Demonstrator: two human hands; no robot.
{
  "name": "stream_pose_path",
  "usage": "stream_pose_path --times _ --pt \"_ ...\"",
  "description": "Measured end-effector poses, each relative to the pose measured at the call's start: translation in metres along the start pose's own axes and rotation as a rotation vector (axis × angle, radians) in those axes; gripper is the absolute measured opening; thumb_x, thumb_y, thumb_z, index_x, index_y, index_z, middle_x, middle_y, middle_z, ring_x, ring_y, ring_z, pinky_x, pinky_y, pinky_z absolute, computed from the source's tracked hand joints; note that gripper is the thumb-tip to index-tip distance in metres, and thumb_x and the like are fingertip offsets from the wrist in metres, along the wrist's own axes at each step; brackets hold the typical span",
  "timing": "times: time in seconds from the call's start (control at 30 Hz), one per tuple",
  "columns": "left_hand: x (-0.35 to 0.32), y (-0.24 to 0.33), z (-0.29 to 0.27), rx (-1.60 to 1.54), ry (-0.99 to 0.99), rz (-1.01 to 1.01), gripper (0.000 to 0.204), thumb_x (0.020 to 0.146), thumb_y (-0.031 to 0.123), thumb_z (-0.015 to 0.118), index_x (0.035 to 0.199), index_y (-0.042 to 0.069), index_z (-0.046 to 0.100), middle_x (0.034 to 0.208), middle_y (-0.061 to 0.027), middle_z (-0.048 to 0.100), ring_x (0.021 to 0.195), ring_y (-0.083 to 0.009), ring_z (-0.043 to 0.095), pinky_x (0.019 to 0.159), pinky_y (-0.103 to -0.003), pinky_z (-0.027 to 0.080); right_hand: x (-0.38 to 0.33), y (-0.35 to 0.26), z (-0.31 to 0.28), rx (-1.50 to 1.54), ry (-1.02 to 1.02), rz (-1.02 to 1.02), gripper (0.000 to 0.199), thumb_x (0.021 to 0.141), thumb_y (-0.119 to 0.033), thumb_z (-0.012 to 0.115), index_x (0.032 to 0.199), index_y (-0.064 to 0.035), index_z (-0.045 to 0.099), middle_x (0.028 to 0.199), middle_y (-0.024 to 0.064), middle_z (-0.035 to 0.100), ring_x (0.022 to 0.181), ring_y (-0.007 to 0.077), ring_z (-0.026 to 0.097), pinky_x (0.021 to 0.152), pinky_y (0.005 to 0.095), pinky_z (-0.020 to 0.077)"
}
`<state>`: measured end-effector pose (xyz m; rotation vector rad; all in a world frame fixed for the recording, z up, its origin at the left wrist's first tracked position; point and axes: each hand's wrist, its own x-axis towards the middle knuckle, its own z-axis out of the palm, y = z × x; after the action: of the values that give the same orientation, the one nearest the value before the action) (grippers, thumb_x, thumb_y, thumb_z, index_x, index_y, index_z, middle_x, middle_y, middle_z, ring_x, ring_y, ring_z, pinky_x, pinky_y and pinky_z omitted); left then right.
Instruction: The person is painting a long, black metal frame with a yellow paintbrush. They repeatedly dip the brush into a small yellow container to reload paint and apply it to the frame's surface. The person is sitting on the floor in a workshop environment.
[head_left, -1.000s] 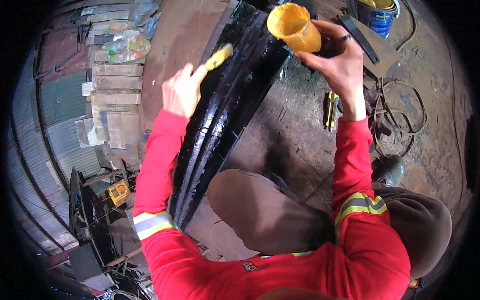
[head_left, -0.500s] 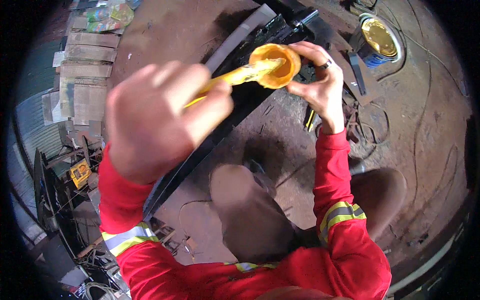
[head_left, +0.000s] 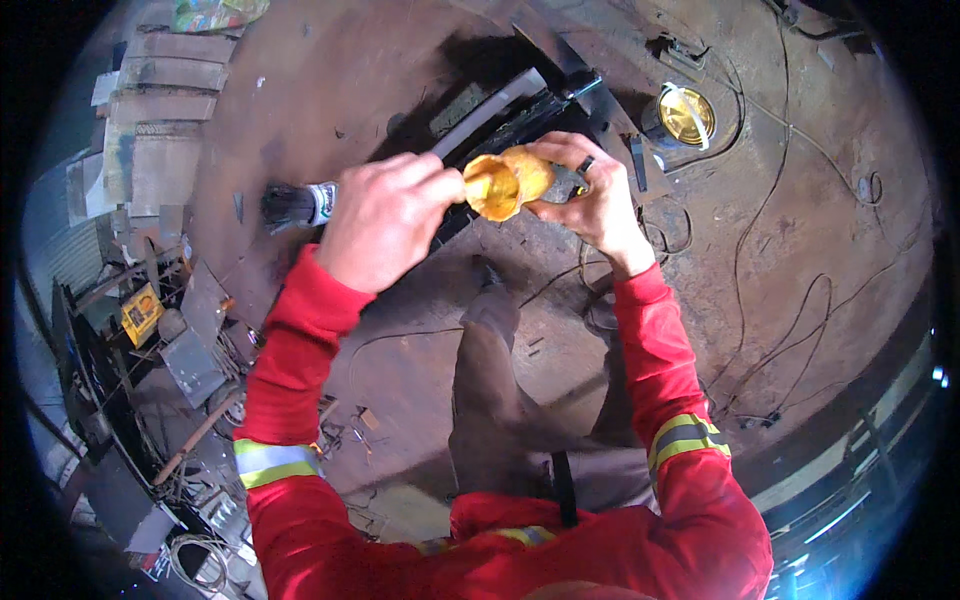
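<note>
My left hand is closed round a brush, whose black bristles and white-labelled collar stick out to its left. The pale yellow handle end points into a hollow, yellow-orange cup-shaped thing with a ragged rim. The cup lies tilted, its mouth toward my left hand. My right hand grips its far end between thumb and fingers. Whether the handle touches the inside wall, I cannot tell. Both hands are held up in front of me, over a long black metal beam.
A paint tin with a gold-coloured top stands at the far right. Cables snake over the brown floor. Cardboard sheets lie at the far left, above scrap metal and a yellow box.
Both hands have come closer together and lower in view. The cup has turned to face left, and the brush's bristles now show. My view has shifted, with my legs apart below.
</note>
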<state>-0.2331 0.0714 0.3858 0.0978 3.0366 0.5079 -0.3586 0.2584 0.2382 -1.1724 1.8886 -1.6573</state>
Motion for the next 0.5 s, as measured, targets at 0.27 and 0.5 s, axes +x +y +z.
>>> stream_pose_path --times 0.27,0.5 --pt "-0.079 -0.045 0.027 -0.761 0.274 -0.509 0.017 0.073 -0.004 0.078 0.086 -0.001 0.067 0.082 -0.0062 0.067 0.075 -0.0140 0.062 0.071 -0.027 0.048 0.030 -0.025 0.029 -0.053 -0.100 0.074 0.058 0.056 -0.006 0.088 0.111 -0.0052 0.069 0.114 0.0120 0.067 0.105 0.0263 0.066 0.092 0.0347 0.0511" --pt "-0.136 -0.101 0.059 -0.925 0.500 -0.681 0.022 0.077 0.001 0.079 0.095 0.000 0.068 0.088 -0.0053 0.068 0.081 -0.0105 0.064 0.075 -0.025 0.050 0.067 -0.011 0.098 -0.134 -0.115 0.141 0.058 0.056 -0.009 0.089 0.110 -0.0053 0.068 0.111 0.0131 0.067 0.103 0.0297 0.066 0.091 0.0357 0.0531"
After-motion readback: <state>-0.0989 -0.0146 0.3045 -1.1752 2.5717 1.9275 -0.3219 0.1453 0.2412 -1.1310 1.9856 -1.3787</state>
